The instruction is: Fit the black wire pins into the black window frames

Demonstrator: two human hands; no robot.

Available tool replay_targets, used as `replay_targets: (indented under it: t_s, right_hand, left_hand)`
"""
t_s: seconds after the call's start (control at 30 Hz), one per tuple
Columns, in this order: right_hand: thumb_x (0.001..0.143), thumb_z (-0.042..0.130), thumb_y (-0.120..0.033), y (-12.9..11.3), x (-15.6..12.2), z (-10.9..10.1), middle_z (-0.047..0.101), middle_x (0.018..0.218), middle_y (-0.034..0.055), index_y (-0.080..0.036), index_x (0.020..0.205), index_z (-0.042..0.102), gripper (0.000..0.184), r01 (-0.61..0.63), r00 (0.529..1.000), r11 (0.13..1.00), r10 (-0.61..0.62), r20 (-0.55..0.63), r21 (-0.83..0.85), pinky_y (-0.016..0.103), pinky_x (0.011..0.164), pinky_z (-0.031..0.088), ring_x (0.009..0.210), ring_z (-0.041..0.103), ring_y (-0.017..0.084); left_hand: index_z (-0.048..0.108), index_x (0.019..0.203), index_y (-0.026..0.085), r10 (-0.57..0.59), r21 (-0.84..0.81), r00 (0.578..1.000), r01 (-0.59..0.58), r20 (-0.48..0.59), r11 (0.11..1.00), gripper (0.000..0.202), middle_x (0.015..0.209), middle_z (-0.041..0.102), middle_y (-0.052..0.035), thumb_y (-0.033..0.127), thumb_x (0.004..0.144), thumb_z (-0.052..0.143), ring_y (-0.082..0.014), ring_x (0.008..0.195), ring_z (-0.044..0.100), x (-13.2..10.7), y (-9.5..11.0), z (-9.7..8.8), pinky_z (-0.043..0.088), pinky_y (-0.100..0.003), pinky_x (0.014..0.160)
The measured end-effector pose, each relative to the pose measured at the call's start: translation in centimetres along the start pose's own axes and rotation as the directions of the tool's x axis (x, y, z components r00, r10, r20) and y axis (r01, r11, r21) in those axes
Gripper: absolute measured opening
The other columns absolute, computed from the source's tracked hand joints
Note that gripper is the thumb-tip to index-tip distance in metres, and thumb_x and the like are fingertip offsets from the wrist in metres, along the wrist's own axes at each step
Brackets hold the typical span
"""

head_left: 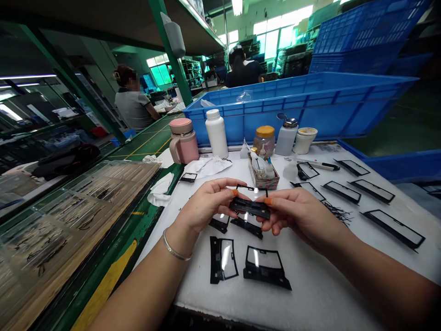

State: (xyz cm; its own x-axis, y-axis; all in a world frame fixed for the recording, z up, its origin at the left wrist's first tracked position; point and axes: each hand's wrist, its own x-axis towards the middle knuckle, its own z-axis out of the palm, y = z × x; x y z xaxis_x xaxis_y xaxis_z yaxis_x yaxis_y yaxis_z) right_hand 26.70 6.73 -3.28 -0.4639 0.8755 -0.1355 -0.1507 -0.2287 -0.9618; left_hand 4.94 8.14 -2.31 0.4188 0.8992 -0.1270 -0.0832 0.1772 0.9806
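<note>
Between my two hands, raised over the white work surface [193,289], is a black-framed clear panel [251,208]. My left hand [208,202] pinches its left end between thumb and fingers, and my right hand [292,209] grips the right end the same way. Under my hands lie more such panels, partly covered by the fingers. Closer to me rest two others, a narrow panel [223,259] and a wider panel [267,267]. Right of my right hand, several long panels [394,227] lie spread out, beside a bundle of thin black strips [336,212].
Behind stand a pink mug [184,142], a white bottle [217,133], a jar [264,138], a pump bottle [286,135] and a small box of bottles [263,174]. A large blue crate [292,110] closes off the back. Left is a divided tray [76,207]. Two people sit farther off.
</note>
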Motion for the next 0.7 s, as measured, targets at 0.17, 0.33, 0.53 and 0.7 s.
replay_targets:
  t_s: [0.17,0.33,0.53,0.7]
  right_hand:
    - [0.085,0.069,-0.033,0.2,0.1,0.1,0.070,0.072,0.0119,-0.010,0.091,0.074,0.024,-0.028,0.999,0.999,0.029,0.030,-0.028,0.017,0.051,0.053,0.061,0.068,0.017]
    - [0.086,0.071,-0.039,0.1,0.2,-0.6,0.071,0.081,0.0126,-0.010,0.093,0.074,0.030,-0.032,0.999,0.997,0.033,0.003,-0.067,0.016,0.052,0.053,0.065,0.068,0.017]
    - [0.080,0.077,-0.044,0.3,0.8,-2.0,0.070,0.087,0.0118,-0.013,0.097,0.074,0.036,-0.026,0.997,0.994,0.017,-0.081,-0.109,0.017,0.054,0.054,0.070,0.067,0.018]
    - [0.076,0.080,-0.044,0.4,0.9,-2.4,0.070,0.087,0.0108,-0.015,0.097,0.074,0.037,-0.023,0.994,0.991,0.009,-0.106,-0.134,0.017,0.054,0.054,0.070,0.067,0.017]
  left_hand:
    - [0.065,0.110,0.014,0.041,0.047,0.999,-0.041,0.001,0.998,0.024,0.090,0.069,-0.0082,0.022,0.088,0.062,-0.0115,0.070,0.065,-0.1,0.4,-0.1,0.054,-0.016,0.057]
    - [0.067,0.109,0.015,0.200,0.237,0.964,-0.157,-0.173,0.959,0.030,0.087,0.069,-0.0073,0.029,0.083,0.067,-0.0117,0.073,0.063,-1.3,2.1,-3.3,0.049,-0.014,0.056]
    - [0.065,0.112,0.015,0.344,0.525,0.677,0.074,-0.651,0.848,0.031,0.093,0.069,-0.0068,0.023,0.086,0.052,-0.0119,0.073,0.062,-2.6,3.2,-10.2,0.044,-0.014,0.051]
    - [0.068,0.102,0.013,0.218,0.534,0.643,0.348,-0.734,0.770,0.021,0.087,0.068,-0.0056,0.017,0.088,0.053,-0.0121,0.066,0.061,-1.0,0.8,-13.8,0.047,-0.019,0.053]
